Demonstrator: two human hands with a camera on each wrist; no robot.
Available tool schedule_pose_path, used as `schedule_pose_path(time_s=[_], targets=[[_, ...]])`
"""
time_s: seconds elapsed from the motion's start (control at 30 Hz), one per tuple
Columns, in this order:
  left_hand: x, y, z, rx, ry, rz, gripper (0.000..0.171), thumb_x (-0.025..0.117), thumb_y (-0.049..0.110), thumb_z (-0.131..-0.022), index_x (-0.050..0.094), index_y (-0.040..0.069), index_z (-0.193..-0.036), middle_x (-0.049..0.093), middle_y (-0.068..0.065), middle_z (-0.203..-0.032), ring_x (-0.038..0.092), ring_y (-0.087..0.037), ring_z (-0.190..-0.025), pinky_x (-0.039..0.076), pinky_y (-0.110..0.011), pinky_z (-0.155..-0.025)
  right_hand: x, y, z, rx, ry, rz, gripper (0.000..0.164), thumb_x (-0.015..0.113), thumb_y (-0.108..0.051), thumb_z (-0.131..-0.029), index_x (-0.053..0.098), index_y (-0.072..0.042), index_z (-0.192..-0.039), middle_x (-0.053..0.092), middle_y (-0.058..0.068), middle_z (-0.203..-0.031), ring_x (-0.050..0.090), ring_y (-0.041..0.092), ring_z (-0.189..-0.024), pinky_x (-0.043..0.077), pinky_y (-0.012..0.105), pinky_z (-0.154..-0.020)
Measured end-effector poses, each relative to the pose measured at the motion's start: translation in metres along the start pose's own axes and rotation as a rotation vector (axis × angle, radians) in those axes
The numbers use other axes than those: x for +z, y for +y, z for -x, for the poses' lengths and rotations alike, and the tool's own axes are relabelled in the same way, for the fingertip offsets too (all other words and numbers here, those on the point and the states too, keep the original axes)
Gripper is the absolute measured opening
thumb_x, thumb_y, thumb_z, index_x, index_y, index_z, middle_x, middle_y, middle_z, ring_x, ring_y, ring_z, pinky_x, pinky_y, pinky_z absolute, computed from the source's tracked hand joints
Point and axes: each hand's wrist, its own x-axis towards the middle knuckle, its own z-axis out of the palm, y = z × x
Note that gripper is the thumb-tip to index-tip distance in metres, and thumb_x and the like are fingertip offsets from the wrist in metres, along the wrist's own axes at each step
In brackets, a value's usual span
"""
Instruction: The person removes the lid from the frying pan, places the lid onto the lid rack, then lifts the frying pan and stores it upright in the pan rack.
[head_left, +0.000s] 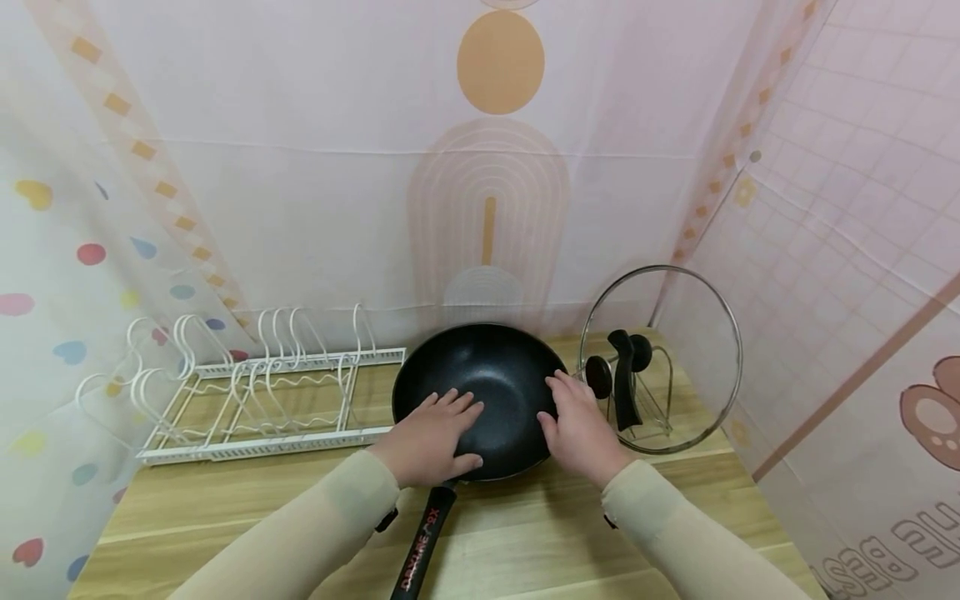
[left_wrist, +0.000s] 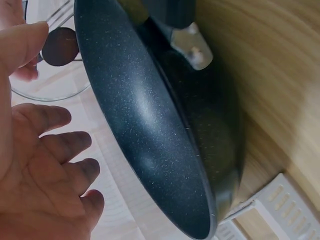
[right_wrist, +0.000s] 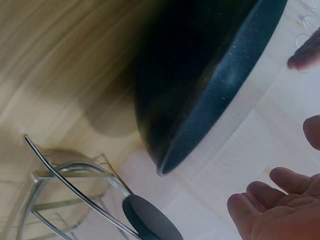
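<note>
Both my left hand (head_left: 426, 438) and right hand (head_left: 585, 429) hover over the pan (head_left: 498, 387), loosely spread and empty; it sits on the table (head_left: 525, 533) between rack (head_left: 300, 442) and lid (head_left: 740, 354). I'd steady it evenly from opposite sides so it doesn't tip.

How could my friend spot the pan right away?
In the head view, find the wooden table, then look between the white rack on the left and the clear lid on the right. The pan there is round, black and hollow, with its handle pointing toward the person. Unlike the see-through lid and wire rack, it's solid and dark, with red letters on its handle.
</note>
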Motion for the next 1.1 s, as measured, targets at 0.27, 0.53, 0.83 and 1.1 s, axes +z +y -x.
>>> schedule_pose_path(time_s=[0.27, 0.53, 0.83, 1.1], targets=[[0.006, 0.0, 0.027, -0.021, -0.007, 0.046, 0.077, 0.065, 0.055, -0.1, 0.045, 0.012, -0.161, 0.037, -0.012, -0.17, 0.03, -0.035, -0.16, 0.022, -0.059, -0.13, 0.012, 0.01, -0.004, 0.049, -0.053, 0.033, 0.057, 0.063, -0.021, -0.105, 0.046, 0.006, -0.153, 0.036, 0.026, -0.165, 0.031, 0.046, -0.154, 0.033, 0.059, -0.125], [0.013, 0.0, 0.049, -0.028, -0.008, 0.076, 0.077, 0.069, 0.051, -0.099, 0.047, 0.009, -0.159, 0.039, -0.015, -0.168, 0.033, -0.039, -0.158, 0.026, -0.061, -0.129, 0.017, 0.02, -0.007, 0.107, -0.097, 0.028, 0.063, 0.06, -0.022, -0.107, 0.038, 0.007, -0.158, 0.025, 0.028, -0.17, 0.023, 0.049, -0.158, 0.029, 0.061, -0.127], [0.019, 0.008, 0.071, -0.026, -0.011, 0.13, 0.077, 0.072, 0.051, -0.096, 0.05, 0.008, -0.156, 0.043, -0.016, -0.166, 0.038, -0.04, -0.155, 0.033, -0.061, -0.125, 0.024, 0.028, -0.01, 0.133, -0.1, 0.022, 0.065, 0.059, -0.023, -0.107, 0.035, 0.008, -0.158, 0.021, 0.032, -0.17, 0.022, 0.052, -0.157, 0.03, 0.062, -0.126], [0.032, 0.013, 0.09, -0.053, 0.065, 0.13, 0.075, 0.077, 0.045, -0.093, 0.056, 0.002, -0.15, 0.053, -0.02, -0.156, 0.055, -0.039, -0.142, 0.05, -0.055, -0.113, 0.026, 0.031, -0.01, 0.154, -0.138, 0.021, 0.07, 0.057, -0.025, -0.108, 0.026, 0.008, -0.162, 0.014, 0.032, -0.172, 0.016, 0.053, -0.158, 0.026, 0.063, -0.127]])
